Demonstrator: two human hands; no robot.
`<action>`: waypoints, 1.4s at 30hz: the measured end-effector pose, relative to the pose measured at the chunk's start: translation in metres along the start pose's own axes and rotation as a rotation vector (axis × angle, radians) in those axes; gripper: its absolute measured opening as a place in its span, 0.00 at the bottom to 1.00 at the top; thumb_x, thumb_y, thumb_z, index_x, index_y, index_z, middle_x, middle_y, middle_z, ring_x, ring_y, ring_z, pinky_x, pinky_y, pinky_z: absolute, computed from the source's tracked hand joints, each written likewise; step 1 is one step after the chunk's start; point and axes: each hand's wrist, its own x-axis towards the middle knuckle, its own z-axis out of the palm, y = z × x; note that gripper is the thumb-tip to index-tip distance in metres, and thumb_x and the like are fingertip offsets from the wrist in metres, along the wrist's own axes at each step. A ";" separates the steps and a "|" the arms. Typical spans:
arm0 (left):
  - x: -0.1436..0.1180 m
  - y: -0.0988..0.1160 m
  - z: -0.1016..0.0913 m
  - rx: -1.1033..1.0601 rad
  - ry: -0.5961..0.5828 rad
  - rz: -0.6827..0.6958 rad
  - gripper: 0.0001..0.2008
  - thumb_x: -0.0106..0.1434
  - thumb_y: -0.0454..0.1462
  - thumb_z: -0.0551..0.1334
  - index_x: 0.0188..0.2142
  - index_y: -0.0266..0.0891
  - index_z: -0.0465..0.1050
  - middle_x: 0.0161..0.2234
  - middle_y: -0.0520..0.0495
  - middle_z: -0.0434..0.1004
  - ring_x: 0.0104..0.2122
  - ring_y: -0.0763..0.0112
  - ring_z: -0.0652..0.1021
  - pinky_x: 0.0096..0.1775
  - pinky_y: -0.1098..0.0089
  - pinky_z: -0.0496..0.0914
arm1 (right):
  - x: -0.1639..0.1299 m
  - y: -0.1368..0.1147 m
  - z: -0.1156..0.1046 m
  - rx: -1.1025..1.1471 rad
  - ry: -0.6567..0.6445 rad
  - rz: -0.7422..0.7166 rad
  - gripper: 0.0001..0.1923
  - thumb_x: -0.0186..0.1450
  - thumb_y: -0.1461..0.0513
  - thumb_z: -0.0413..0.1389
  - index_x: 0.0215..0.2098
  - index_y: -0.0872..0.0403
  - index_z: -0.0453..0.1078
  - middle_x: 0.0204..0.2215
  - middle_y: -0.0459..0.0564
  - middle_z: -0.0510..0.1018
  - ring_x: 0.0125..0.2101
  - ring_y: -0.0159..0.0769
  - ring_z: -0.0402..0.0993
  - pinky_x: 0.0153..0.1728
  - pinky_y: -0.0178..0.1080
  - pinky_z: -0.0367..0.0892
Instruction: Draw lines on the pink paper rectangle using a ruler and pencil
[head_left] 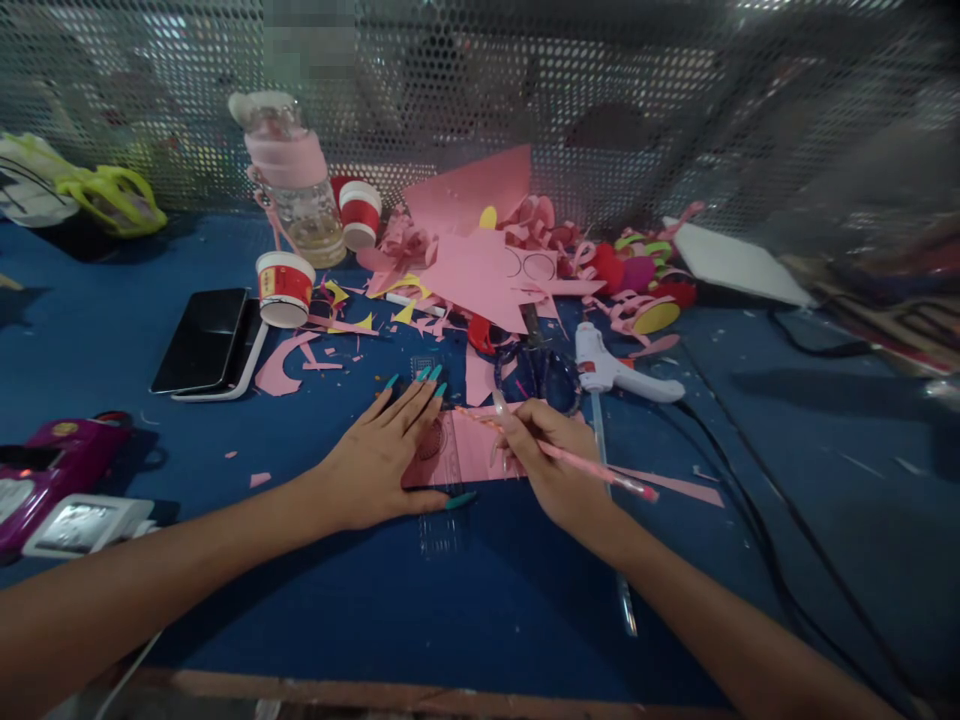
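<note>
My left hand [379,455] lies flat with fingers spread, pressing a clear plastic stencil ruler [439,540] down over a strip of pink paper [480,445]. The ruler's ends stick out beyond the paper at top and bottom; its middle is partly under the hand. In my right hand [559,470] is a slim pink pencil [592,463], held in a writing grip. Its tip points left, at the paper's upper edge close to the ruler; whether it touches cannot be made out. Dark-handled scissors [536,372] lie just behind the paper.
A white glue gun [600,362] with a clear glue stick [627,605] and cable lies at right. Pink paper sheets and scraps [472,270] pile up behind. Paper cups [285,290], a bottle [296,190], a phone [199,340] and a purple toy car [67,465] stand left.
</note>
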 end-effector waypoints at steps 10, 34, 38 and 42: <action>0.001 0.001 0.001 0.000 0.016 -0.001 0.52 0.60 0.66 0.48 0.69 0.30 0.43 0.69 0.31 0.44 0.68 0.50 0.49 0.65 0.49 0.46 | -0.001 0.000 0.004 -0.017 -0.032 -0.074 0.23 0.70 0.50 0.48 0.22 0.53 0.64 0.16 0.44 0.70 0.18 0.28 0.66 0.22 0.33 0.60; -0.001 0.001 -0.001 -0.015 0.020 -0.001 0.50 0.61 0.66 0.47 0.69 0.31 0.47 0.69 0.32 0.47 0.68 0.51 0.51 0.65 0.50 0.47 | -0.015 -0.016 -0.009 -0.062 -0.154 -0.227 0.22 0.72 0.60 0.45 0.18 0.52 0.58 0.13 0.41 0.63 0.15 0.26 0.61 0.21 0.33 0.57; -0.001 0.001 -0.003 0.002 0.010 0.004 0.49 0.62 0.66 0.47 0.67 0.29 0.51 0.69 0.31 0.46 0.68 0.50 0.51 0.65 0.49 0.48 | -0.017 -0.015 -0.013 -0.028 -0.186 -0.271 0.23 0.71 0.61 0.45 0.17 0.52 0.57 0.12 0.41 0.63 0.14 0.26 0.60 0.20 0.33 0.55; -0.001 0.002 -0.005 0.006 0.006 0.014 0.50 0.62 0.66 0.46 0.67 0.28 0.50 0.69 0.30 0.45 0.68 0.49 0.51 0.65 0.49 0.48 | -0.018 -0.013 -0.015 -0.003 -0.221 -0.318 0.23 0.71 0.61 0.45 0.17 0.52 0.56 0.11 0.41 0.62 0.14 0.26 0.60 0.20 0.33 0.55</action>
